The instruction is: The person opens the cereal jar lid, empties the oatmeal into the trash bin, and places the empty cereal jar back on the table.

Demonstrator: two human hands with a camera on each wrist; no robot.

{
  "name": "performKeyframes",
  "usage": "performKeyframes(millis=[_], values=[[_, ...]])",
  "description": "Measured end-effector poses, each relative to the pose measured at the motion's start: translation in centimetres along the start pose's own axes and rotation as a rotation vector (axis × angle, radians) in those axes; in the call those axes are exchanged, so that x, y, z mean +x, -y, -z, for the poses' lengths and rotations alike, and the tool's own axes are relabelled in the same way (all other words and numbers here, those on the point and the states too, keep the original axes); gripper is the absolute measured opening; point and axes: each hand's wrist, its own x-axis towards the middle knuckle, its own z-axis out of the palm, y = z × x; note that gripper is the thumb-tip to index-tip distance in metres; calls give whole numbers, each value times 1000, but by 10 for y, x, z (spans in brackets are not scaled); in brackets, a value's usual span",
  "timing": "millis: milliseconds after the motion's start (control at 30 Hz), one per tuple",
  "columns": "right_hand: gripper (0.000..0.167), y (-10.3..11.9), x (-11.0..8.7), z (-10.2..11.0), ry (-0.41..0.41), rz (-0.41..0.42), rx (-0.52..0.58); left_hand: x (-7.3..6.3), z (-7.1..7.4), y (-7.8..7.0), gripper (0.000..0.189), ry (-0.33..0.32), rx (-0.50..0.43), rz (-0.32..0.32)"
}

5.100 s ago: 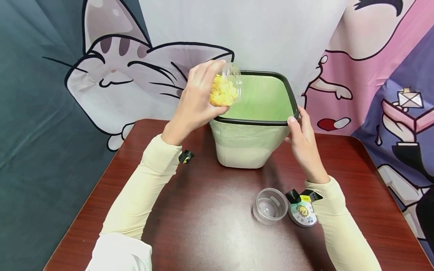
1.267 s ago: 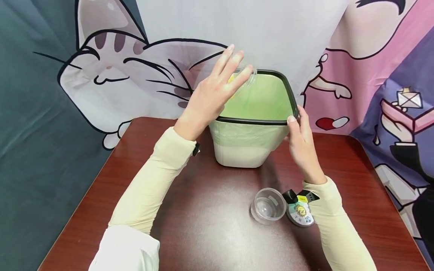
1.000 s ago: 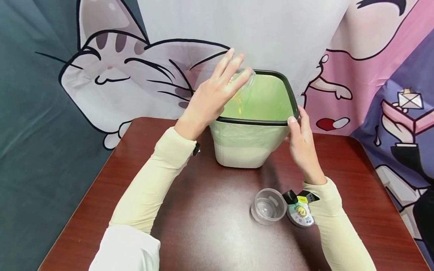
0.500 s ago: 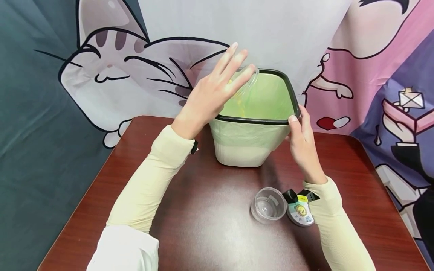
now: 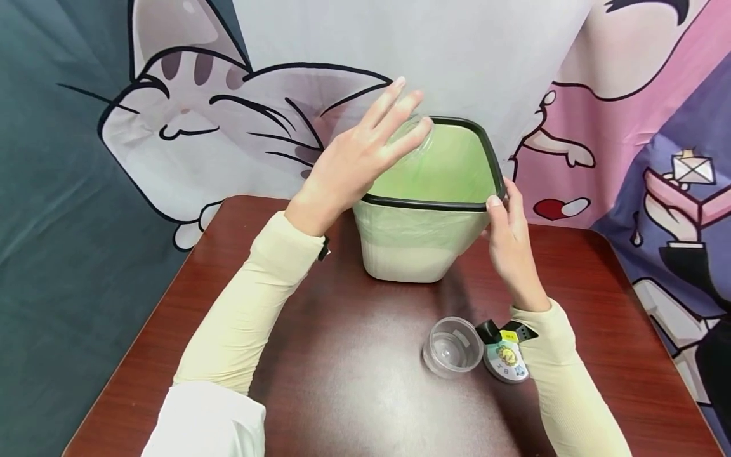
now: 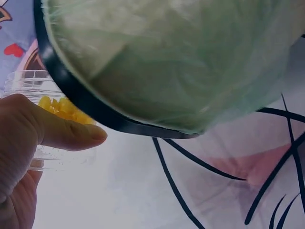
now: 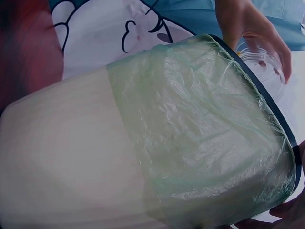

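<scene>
A white trash bin (image 5: 402,254) with a green liner (image 5: 451,165) and a black rim stands tilted on the table. Over its left side, my left hand (image 5: 348,158) holds a clear plastic jar (image 6: 57,155) tipped with its mouth toward the bin. Yellow bits (image 6: 66,110) show inside the jar in the left wrist view. In the head view my fingers hide most of the jar. My right hand (image 5: 511,247) grips the bin's right rim, thumb in front. The right wrist view shows the bin's side close up, with the jar (image 7: 267,69) beyond its rim.
A second clear plastic jar (image 5: 452,348) stands uncovered on the brown table (image 5: 342,368), nearer to me. Beside it lies a round piece with a printed label (image 5: 507,360), partly below my right wrist. A cartoon-printed cloth (image 5: 183,127) hangs behind the table.
Since the oldest frame my left hand has turned the jar over the bin. Yellow bits were falling in the recent earlier frames; none show falling in the head view now. The right hand stays.
</scene>
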Motion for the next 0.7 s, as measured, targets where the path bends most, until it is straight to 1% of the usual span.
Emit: performKeyframes(millis=[100,233,333,433,533,567,700], values=[[47,0,0,0,10,5,11,-2,-1,0,57,14,28,-21],[47,0,-1,1,4,8,0,-2,-2,0,57,8,67,-61],[47,0,-1,1,2,4,-7,-3,-1,1,58,8,96,-74],[47,-1,-1,1,-1,-1,2,-6,-1,1,59,44,87,-78],[47,-1,0,0,1,-6,12,-11,-3,1,61,76,65,-68],[47,-1,0,0,2,-8,10,-12,-4,2,61,77,62,-67],[47,-1,0,0,-2,-8,4,-11,-4,3,61,41,48,-68]])
